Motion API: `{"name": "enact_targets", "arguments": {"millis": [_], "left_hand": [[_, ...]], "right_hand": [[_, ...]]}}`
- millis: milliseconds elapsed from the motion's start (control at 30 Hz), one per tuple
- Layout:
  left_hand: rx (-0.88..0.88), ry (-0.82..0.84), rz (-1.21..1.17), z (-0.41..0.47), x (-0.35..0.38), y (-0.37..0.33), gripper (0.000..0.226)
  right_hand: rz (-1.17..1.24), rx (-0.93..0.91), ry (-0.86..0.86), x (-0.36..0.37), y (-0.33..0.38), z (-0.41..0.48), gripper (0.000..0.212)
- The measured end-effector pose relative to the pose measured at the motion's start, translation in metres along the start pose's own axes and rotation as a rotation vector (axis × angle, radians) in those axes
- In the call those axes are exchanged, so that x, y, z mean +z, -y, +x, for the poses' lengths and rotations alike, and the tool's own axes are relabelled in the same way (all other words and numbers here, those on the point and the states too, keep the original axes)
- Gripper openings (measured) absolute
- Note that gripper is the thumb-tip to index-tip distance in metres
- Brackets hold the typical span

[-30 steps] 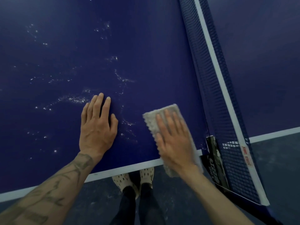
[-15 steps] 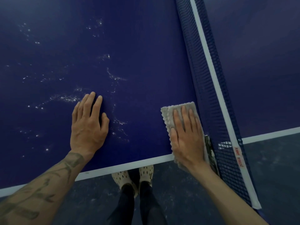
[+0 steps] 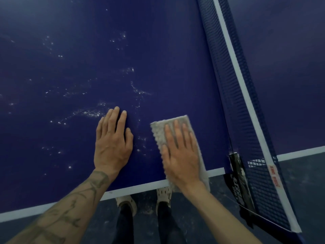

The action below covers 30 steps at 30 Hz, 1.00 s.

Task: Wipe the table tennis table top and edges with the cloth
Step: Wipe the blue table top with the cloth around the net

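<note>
Head cam: right hand (image 3: 179, 155), fingers straight & slightly spread, presses folded grey nubby cloth (image 3: 159, 131) on near edge of dark-blue tabletop (image 3: 88, 67), long axis pointing away from it; white specks (image 3: 88, 113) lie left, by flat close-fingered left hand (image 3: 112, 145).

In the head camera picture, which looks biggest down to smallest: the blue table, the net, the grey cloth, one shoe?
1. blue table
2. net
3. grey cloth
4. shoe, partly hidden under the table edge, so less sure
</note>
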State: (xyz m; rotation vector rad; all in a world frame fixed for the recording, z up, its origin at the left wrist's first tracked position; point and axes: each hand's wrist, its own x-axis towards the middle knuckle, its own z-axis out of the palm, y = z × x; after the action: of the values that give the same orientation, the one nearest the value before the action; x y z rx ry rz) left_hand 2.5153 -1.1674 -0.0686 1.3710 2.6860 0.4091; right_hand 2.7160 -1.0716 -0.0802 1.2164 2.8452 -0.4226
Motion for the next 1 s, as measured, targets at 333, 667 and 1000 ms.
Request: {"name": "enact_targets", "arguments": {"millis": [333, 667, 1000], "left_hand": [[0.027, -0.058, -0.063, 0.020, -0.035, 0.071, 0.054], [0.078, -0.008, 0.024, 0.042, -0.032, 0.127, 0.055], [0.078, 0.028, 0.030, 0.042, -0.036, 0.130, 0.054]], "right_hand": [[0.028, 0.056, -0.062, 0.023, 0.129, 0.059, 0.063], [-0.016, 0.353, -0.090, 0.002, 0.111, 0.115, 0.065], [-0.041, 0.107, 0.009, 0.009, 0.116, 0.085, 0.065]]}}
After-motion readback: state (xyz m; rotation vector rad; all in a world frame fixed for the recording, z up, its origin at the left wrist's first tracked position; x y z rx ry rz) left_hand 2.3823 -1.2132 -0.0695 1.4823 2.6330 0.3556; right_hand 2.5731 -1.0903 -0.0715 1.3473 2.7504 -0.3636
